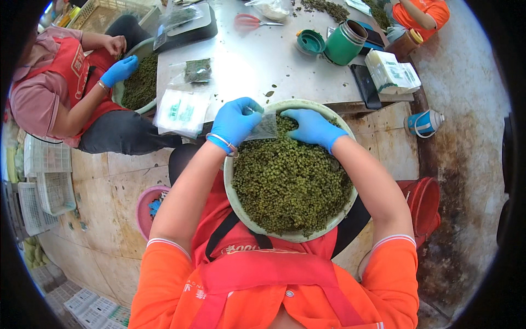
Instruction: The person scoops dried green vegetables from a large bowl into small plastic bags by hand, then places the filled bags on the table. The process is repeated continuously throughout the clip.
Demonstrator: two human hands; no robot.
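the left hand [235,123] pinches a clear bag [266,127] inside the far rim of the basin [298,237], by the near edge of the worktop [246,60]. the right hand [315,128] curves over green berries [293,183]; if it pinches any, i cannot tell.

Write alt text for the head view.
A person's blue-gloved left hand holds a small clear bag over a bowl of green berries, while the gloved right hand touches the berries. A metal table stands beyond; a co-worker sits at left.
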